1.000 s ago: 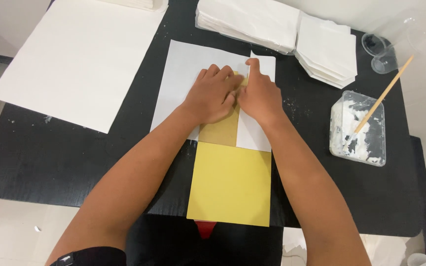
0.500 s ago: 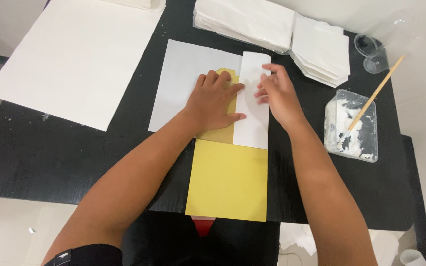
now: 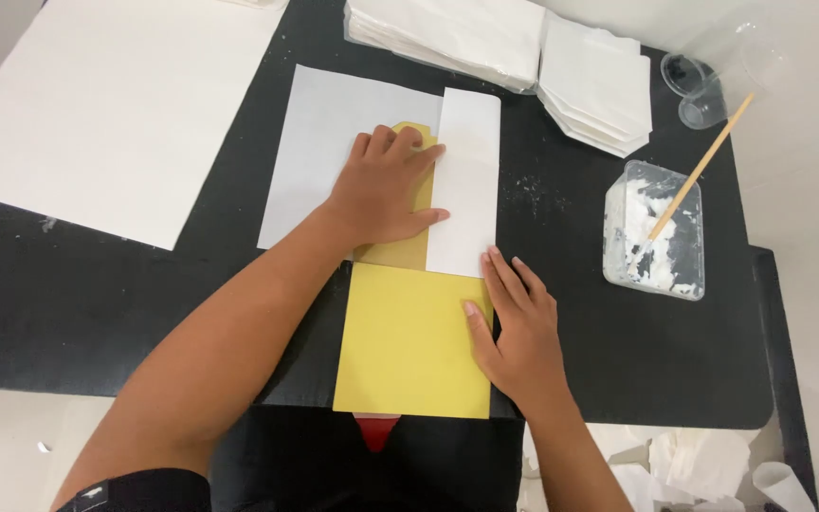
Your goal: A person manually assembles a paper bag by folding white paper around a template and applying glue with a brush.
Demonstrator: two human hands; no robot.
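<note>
A yellow envelope-like sheet (image 3: 409,341) lies on the black table, its darker yellow flap (image 3: 408,248) reaching up under my left hand. My left hand (image 3: 386,185) lies flat on that flap, fingers spread, pressing it down. A folded white paper strip (image 3: 466,180) covers the flap's right side, over a larger white sheet (image 3: 319,156). My right hand (image 3: 514,327) rests palm down on the yellow sheet's right edge, fingertips just below the white strip. Neither hand grips anything.
A big white sheet (image 3: 116,104) lies at the left. Stacks of folded white paper (image 3: 523,47) sit at the back. A clear tub of white paste (image 3: 656,232) with a wooden stick (image 3: 703,166) stands right, a clear cup (image 3: 703,81) behind it. A red piece (image 3: 376,431) pokes out below.
My right hand slid from the top of the white strip down to the yellow sheet's right edge. My left hand stayed on the flap.
</note>
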